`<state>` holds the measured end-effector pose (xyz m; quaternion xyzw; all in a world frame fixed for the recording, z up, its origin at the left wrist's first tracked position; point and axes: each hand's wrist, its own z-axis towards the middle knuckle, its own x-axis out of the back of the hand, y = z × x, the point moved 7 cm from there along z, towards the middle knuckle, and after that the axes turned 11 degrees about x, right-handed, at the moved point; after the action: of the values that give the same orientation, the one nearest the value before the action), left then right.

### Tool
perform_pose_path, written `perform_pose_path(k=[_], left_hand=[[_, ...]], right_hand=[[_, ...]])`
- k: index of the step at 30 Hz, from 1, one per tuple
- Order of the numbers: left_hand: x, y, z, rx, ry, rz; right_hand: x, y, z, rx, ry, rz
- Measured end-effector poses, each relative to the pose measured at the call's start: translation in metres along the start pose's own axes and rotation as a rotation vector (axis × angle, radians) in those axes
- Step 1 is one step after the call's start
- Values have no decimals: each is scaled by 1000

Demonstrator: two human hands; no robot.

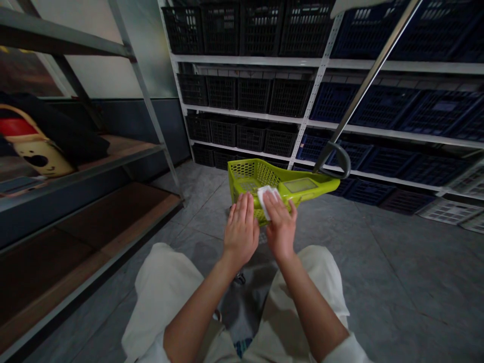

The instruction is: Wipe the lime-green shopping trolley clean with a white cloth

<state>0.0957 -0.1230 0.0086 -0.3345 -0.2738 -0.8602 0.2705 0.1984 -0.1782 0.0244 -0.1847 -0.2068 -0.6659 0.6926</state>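
Note:
A lime-green plastic basket [269, 174] with holes in its walls is in front of my knees, its long narrow end pointing right. My left hand [241, 229] lies against the near side of the basket, its fingers stretched out together and holding nothing. My right hand [280, 227] presses a folded white cloth or tissue [263, 192] onto the basket's near rim, partly covering it. A pale rectangular panel [300, 185] is set into the narrow end. Behind that end rises a slanting metal pole [372, 75] with a grey looped part [342, 160] near its foot.
White racks [249, 115] with rows of black crates [251, 93] and blue crates [393, 108] stand ahead. On the left, a metal-framed shelf [151, 151] carries a red-and-cream bag [41, 151] and dark cloth. A caster wheel [239, 278] shows below my hands on the grey floor [378, 272].

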Motion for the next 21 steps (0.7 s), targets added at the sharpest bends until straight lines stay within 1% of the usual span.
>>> perform_pose_path(k=[2, 3, 4, 5, 7, 9, 11, 12, 14, 16, 18, 19, 21], left_hand=[[0, -1, -1, 3, 10, 2], [0, -1, -1, 3, 10, 3], [0, -2, -1, 2, 7, 4], [0, -3, -1, 4, 1, 6], [1, -4, 0, 11, -10, 11], [2, -2, 1, 14, -17, 15], [1, 1, 1, 11, -17, 12], [0, 3, 1, 14, -15, 7], [-1, 5, 0, 27, -7, -4], [-2, 5, -1, 36, 7, -16], [-2, 4, -2, 27, 19, -19], [-1, 3, -2, 19, 21, -17], [0, 1, -2, 10, 15, -8]], right_hand=[[-7, -22, 0, 103, -64, 55], [-7, -26, 0, 130, -75, 61], [-7, -25, -1, 142, -76, 56], [-6, -18, -3, 143, -71, 44], [-1, 6, -6, 114, -28, 0], [7, 34, -9, 16, 48, -52], [14, 49, -11, -101, 118, -80], [15, 48, -11, -133, 126, -76], [12, 29, -7, -112, 79, -38], [6, 1, -2, -12, -1, 19], [1, -19, 0, 80, -48, 61], [0, -21, 0, 113, -59, 67], [1, -11, -2, 135, -54, 48]])
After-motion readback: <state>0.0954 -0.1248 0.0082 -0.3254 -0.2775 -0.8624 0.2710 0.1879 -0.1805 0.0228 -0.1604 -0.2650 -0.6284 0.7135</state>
